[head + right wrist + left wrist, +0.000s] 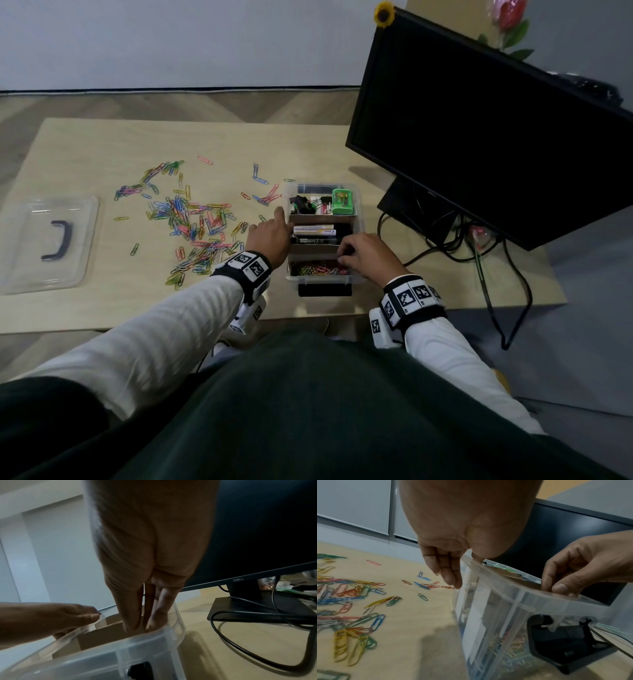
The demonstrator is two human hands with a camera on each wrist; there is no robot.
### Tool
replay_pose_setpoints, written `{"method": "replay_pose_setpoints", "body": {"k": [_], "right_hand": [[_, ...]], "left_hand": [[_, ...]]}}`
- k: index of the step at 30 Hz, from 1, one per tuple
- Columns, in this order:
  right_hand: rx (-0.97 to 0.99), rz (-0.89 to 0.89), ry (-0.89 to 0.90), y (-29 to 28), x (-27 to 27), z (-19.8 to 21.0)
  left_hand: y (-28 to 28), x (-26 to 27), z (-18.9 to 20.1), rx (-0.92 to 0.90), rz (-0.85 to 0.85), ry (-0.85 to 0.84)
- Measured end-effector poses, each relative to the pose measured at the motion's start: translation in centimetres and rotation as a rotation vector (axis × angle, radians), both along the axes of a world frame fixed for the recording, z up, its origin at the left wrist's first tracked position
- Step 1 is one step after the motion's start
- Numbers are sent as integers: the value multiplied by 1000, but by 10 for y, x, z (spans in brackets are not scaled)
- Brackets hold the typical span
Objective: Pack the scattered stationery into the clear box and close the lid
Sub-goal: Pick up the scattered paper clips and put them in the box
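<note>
The clear box (pixel 359 222) stands open by the table's near edge, split by cardboard dividers. Its far section holds binder clips and a green item (pixel 343 202), the middle one markers (pixel 315 234), the near one paper clips (pixel 318 269). My left hand (pixel 270 233) holds the box's left wall (pixel 488 608), thumb on the rim and straight fingers (pixel 450 577) outside. My right hand (pixel 363 253) reaches into the box; its bunched fingers (pixel 135 615) and thumb (pixel 561 588) close on the top edge of a cardboard divider (pixel 102 638). Many coloured paper clips (pixel 191 219) lie scattered left of the box.
The clear lid (pixel 48 243) with a black handle lies at the far left of the table. A black monitor (pixel 479 137) on its stand rises just right of the box, and cables (pixel 496 274) trail over the table edge. A black latch (pixel 324 289) hangs at the box's near end.
</note>
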State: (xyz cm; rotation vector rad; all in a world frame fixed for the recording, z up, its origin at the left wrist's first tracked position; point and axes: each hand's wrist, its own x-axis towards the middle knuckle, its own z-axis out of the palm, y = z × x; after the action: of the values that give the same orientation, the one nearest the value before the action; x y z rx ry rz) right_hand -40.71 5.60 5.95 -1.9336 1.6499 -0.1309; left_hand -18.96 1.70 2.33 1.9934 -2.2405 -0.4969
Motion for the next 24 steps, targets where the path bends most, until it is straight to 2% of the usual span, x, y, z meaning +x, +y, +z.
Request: {"method": "replay_pose_setpoints", "body": {"k": [14,19,24], "right_hand": [[25,-41,-142,-9,19,14],[-5,16,-210,-27,50,25],[-28,137,-189,-46,100,28]], "left_hand": [[-3,14,-5,97,1,120],[-3,52,-9,128,49,168],[7,107,-26,151,135,53]]}}
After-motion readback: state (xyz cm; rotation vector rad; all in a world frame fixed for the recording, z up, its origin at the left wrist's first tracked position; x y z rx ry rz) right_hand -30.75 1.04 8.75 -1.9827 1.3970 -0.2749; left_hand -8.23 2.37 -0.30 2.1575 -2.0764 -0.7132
